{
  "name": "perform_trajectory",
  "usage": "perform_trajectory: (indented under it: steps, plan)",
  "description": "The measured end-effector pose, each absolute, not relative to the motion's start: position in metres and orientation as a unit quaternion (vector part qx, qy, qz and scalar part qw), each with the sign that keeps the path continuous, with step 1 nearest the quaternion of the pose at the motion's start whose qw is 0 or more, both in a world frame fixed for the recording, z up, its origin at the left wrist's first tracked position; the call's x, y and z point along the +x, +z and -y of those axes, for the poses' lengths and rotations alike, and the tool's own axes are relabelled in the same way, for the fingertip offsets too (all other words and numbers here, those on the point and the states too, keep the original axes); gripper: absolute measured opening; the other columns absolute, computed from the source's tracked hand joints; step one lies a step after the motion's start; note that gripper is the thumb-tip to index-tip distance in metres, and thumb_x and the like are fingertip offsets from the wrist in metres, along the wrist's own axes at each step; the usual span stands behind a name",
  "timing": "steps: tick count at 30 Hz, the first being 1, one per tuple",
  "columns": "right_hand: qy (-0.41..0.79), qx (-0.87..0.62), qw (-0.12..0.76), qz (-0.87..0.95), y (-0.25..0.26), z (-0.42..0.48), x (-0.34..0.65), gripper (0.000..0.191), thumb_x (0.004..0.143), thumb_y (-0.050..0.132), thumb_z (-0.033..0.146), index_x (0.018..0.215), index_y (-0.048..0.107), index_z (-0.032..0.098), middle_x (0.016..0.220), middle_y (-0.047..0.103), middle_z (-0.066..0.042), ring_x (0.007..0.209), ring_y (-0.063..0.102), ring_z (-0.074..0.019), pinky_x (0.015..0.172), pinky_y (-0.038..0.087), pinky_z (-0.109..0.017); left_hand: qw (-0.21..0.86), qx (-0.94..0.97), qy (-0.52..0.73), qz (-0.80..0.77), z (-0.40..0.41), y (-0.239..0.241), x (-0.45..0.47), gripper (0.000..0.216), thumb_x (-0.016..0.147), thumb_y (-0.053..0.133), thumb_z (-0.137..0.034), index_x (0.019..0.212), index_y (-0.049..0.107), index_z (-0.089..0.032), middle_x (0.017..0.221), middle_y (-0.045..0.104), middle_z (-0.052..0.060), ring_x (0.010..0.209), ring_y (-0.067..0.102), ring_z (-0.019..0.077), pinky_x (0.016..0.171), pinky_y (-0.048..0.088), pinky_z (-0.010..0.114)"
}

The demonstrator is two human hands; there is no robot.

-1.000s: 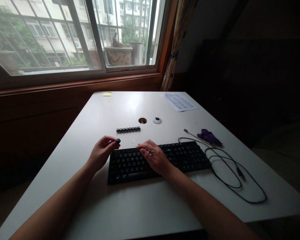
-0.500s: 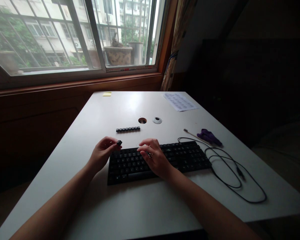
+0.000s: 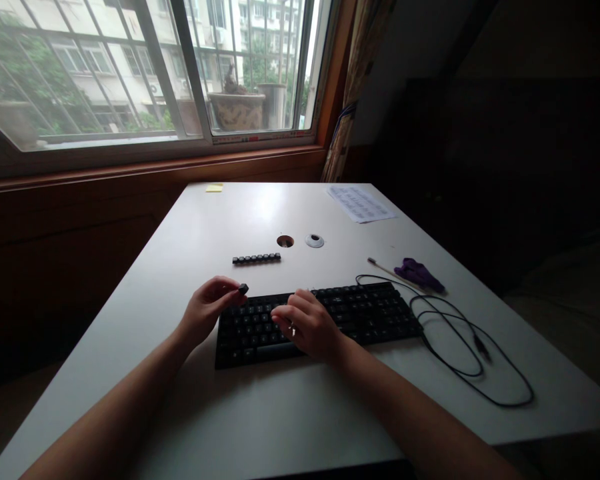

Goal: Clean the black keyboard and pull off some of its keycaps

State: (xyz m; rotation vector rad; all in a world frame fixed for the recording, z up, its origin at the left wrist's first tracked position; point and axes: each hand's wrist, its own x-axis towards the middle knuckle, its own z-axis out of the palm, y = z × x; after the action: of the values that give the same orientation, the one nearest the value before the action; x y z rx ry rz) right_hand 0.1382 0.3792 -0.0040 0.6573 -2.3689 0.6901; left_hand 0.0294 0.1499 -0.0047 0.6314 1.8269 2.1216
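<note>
The white counter fills most of the view, its far edge under a barred window with a curtain at the right. A black keyboard lies across the counter's middle, long side toward the person. Its cable runs off the right end and loops loosely over the bare surface on that side.

Both forearms reach in from the near edge. The right hand rests on the keyboard's middle keys, fingers curled down — a thin metal tool shows faintly at its fingers, but whether the grip is clenched on it I cannot tell. The left hand hovers at the keyboard's upper left corner, thumb and forefinger pinched around a small black keycap, held just above the top row of keys.

Behind the keyboard, well apart from it, a short row of keycaps lies in a straight line on the counter. Farther back sit a round cable hole and, just beside it, its white cap. A printed sheet lies near the far right corner, a yellow note at the far edge. Right of the keyboard's far corner — a crumpled purple cloth with a thin stick just beside it.
</note>
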Motion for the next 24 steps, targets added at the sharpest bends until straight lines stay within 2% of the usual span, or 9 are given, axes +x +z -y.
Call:
perform_trajectory:
  steps: [7, 14, 24]
  plan:
    - [0.282, 0.244, 0.293, 0.881, -0.001, -0.38, 0.136, 0.014, 0.098, 0.055, 0.029, 0.095, 0.067, 0.023, 0.073, 0.062, -0.003, 0.072, 0.054, -0.0192, 0.073, 0.046, -0.035, 0.075, 0.38, 0.619, -0.683, -0.154, -0.001, 0.038, 0.009, 0.083, 0.076, -0.027, 0.089, 0.075, -0.02, 0.088, 0.071, 0.009, 0.077, 0.069, 0.021, 0.068, 0.056, 0.031]
    - [0.299, 0.232, 0.293, 0.878, -0.001, -0.38, 0.133, 0.017, 0.097, 0.06, 0.035, 0.102, 0.069, 0.022, 0.076, 0.065, -0.004, 0.075, 0.057, -0.0199, 0.073, 0.047, -0.035, 0.048, 0.422, 0.572, -0.702, -0.156, 0.001, 0.04, 0.005, 0.082, 0.076, -0.024, 0.086, 0.076, -0.022, 0.088, 0.072, 0.01, 0.076, 0.068, 0.021, 0.065, 0.055, 0.03]
    - [0.274, 0.251, 0.269, 0.889, -0.003, -0.379, 0.132, 0.027, 0.097, 0.06, 0.041, 0.106, 0.07, 0.018, 0.079, 0.066, -0.005, 0.076, 0.058, -0.0192, 0.074, 0.046, -0.034, 0.023, 0.48, 0.525, -0.702, -0.157, -0.002, 0.042, 0.006, 0.085, 0.073, -0.02, 0.09, 0.076, -0.022, 0.09, 0.073, 0.01, 0.081, 0.069, 0.0205, 0.074, 0.055, 0.03]
